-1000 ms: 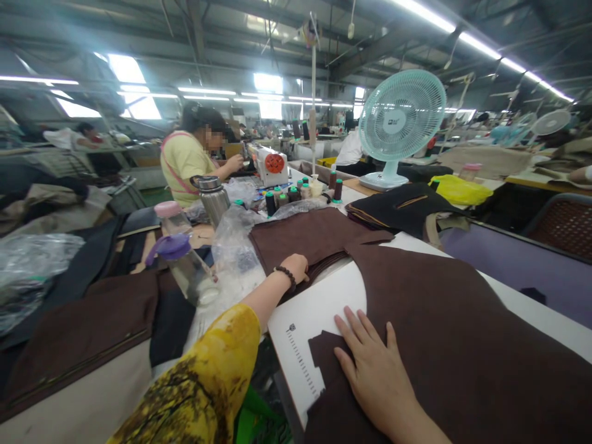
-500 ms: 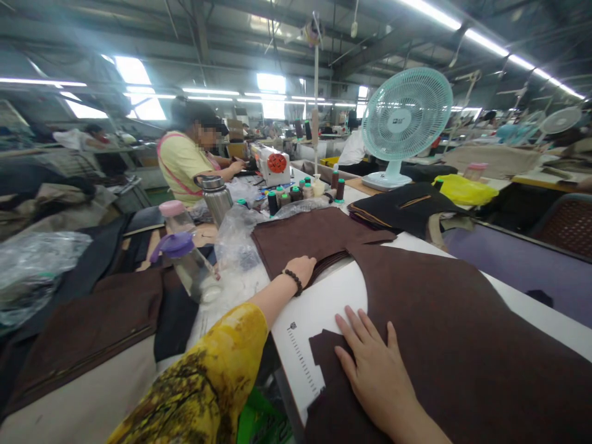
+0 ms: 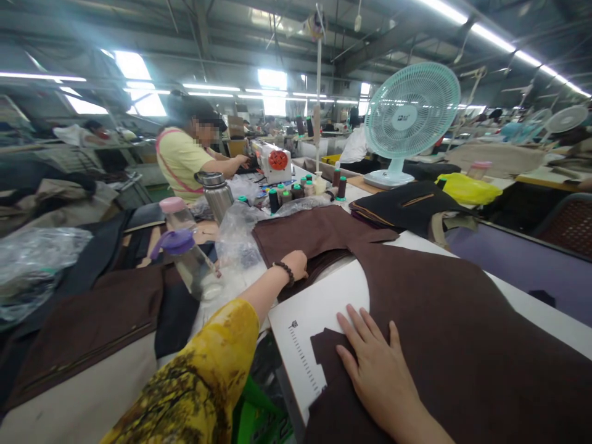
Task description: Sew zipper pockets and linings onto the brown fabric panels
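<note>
My left hand [image 3: 296, 265], with a beaded bracelet on its wrist, is closed at the near edge of a stack of dark brown fabric pieces [image 3: 309, 228]. It pinches the top piece, whose edge is lifted a little above the dark layers under it. Fingers spread, my right hand [image 3: 377, 364] lies flat on a large brown fabric panel [image 3: 462, 327]. The panel is smooth and spreads over the white table [image 3: 324, 302], its curved edge meeting the stack at the back. A printed ruler scale shows on the table left of my right hand.
Thread spools [image 3: 296, 191], a steel flask [image 3: 216, 194] and a purple-lidded bottle [image 3: 185, 259] stand beyond and to the left. A teal fan [image 3: 407, 117] stands at the back right beside black fabric pieces [image 3: 407, 206]. A co-worker [image 3: 189, 154] sits at a sewing machine [image 3: 272, 163].
My left hand has shifted slightly left and up, and the edge of the top brown piece has risen, showing more layers under it. My right hand stays flat in place.
</note>
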Motion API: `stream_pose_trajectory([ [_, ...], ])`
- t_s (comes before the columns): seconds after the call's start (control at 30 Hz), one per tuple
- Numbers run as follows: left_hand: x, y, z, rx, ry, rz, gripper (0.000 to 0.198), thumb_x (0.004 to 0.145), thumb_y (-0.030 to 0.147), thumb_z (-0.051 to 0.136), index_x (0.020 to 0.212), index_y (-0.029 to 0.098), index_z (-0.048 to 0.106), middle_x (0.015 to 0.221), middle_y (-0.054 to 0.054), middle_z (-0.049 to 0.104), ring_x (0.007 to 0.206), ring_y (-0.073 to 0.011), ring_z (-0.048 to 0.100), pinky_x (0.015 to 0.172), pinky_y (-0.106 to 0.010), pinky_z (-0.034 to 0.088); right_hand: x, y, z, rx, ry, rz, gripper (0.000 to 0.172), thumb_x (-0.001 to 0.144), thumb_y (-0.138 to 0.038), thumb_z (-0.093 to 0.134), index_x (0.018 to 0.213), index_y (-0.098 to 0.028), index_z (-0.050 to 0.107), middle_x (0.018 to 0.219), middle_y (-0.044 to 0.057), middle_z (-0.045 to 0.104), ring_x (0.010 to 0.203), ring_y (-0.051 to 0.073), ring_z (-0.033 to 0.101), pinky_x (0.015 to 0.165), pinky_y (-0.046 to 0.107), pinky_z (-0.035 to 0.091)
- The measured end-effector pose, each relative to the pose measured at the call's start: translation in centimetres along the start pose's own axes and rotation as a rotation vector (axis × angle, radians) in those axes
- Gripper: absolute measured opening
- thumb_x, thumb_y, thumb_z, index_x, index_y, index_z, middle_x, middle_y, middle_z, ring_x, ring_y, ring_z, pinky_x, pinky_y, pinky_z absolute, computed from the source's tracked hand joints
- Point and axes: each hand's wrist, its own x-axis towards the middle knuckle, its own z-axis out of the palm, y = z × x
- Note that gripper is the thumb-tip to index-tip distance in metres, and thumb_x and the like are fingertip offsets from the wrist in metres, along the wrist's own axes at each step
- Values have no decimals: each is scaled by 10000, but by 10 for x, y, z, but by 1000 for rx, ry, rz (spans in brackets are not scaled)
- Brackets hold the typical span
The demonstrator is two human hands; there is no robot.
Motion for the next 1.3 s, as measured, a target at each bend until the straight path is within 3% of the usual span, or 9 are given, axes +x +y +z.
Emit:
stream_pose_trajectory([
  [0.13,0,2,1,3,33,-25,204,844,278,527,970,120,554,1000,-72,562,901,-180,554,787,-369,469,0,0,1,0,2,-4,461,868,-391,306,1320,-299,300,1401,-40,193,1282,241,206,987,611,99],
  [0.3,-2,-10,4,-26,125,-36,230,862,272,496,1041,130,520,1040,-73,543,916,-184,546,792,-381,467,0,1,2,8,7,-12,465,869,-396,315,1322,-293,301,1406,-25,197,1283,252,200,988,613,90],
  [0.6,4,-7,7,-39,18,-42,271,836,382,518,875,121,583,945,-63,590,866,-171,565,775,-357,465,0,0,-1,14,-7,-9,464,870,-395,303,1321,-285,310,1404,-22,201,1281,257,205,988,611,83],
  [0.73,6,-9,5,-47,-16,-28,380,732,495,598,804,123,618,879,-67,624,825,-174,585,749,-324,466,0,1,0,17,5,-14,465,870,-392,305,1324,-289,301,1405,-20,206,1281,254,204,986,614,85],
  [0.9,7,-10,2,-57,-19,-16,422,609,504,686,796,126,664,878,-97,644,843,-193,596,727,-258,458,0,1,1,16,12,-18,466,868,-392,321,1322,-285,307,1406,-10,211,1279,259,211,988,613,90],
  [1.3,9,-14,0,-60,-89,21,373,700,478,636,828,127,631,851,-68,644,829,-174,595,752,-315,465,0,2,1,9,9,-19,462,869,-392,313,1319,-291,313,1404,-16,212,1281,257,206,986,613,99],
])
